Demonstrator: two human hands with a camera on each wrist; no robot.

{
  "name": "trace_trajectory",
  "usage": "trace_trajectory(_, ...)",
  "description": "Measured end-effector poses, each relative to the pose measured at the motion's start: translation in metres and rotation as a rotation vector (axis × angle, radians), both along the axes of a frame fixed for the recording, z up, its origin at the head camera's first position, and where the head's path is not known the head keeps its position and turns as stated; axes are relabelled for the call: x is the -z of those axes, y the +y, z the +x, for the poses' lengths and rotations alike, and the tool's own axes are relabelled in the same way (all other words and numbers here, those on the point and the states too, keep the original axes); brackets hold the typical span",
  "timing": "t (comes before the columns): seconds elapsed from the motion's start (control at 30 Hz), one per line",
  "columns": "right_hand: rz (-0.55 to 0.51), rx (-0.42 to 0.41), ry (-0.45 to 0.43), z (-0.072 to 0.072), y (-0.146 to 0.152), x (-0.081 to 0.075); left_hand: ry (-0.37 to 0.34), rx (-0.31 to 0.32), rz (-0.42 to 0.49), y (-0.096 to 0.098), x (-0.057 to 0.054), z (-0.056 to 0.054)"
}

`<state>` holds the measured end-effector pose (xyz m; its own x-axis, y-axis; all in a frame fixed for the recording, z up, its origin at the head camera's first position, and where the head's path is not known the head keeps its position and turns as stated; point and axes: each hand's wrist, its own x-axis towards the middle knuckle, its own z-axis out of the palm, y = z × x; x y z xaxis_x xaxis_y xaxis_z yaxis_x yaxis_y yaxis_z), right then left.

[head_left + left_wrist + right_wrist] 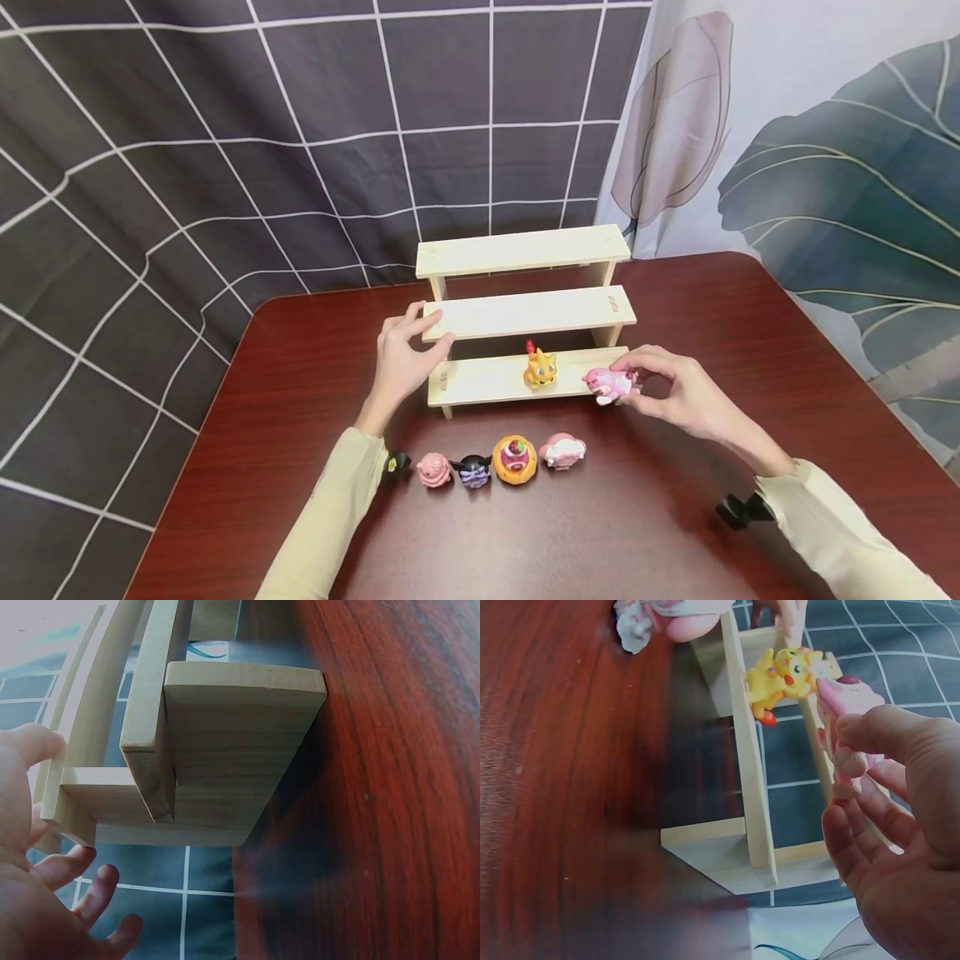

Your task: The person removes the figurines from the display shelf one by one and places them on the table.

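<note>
A three-step wooden display stand (528,312) stands on the table. My left hand (405,354) grips the left end of its middle step between thumb and fingers. In the left wrist view the other fingers of this hand (52,877) are spread beside the board. My right hand (686,396) pinches a pink figurine (609,383) over the right end of the lowest step. In the right wrist view the pink figurine (847,709) is between thumb and fingertips, partly covered by them. A yellow figurine (541,368) with a red tip stands mid-way along the lowest step.
In front of the stand, a row of figurines lies on the dark red table (645,533): a pink one (434,471), a black and purple one (474,472), a round orange one (515,459) and a pink-and-white one (562,451). A dark checked curtain (337,167) hangs behind.
</note>
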<state>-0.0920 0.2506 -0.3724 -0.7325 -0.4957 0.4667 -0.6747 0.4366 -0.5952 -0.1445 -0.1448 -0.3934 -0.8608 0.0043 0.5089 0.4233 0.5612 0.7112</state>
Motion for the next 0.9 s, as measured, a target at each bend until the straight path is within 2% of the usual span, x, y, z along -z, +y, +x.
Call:
trace_trajectory(0.3,0.000,-0.012,0.028,0.011,0.006,0.008,0.015,-0.003,-0.003,0.001,-0.001,0.000)
trace_trajectory(0.73,0.025,0.002,0.020,0.025,0.014,0.023,-0.008,-0.007,-0.003,0.000,0.000,0.000)
trace_trajectory(0.9,0.022,-0.017,0.006,0.028,0.013,0.031,-0.012,-0.009,0.001,0.000,0.001,0.000)
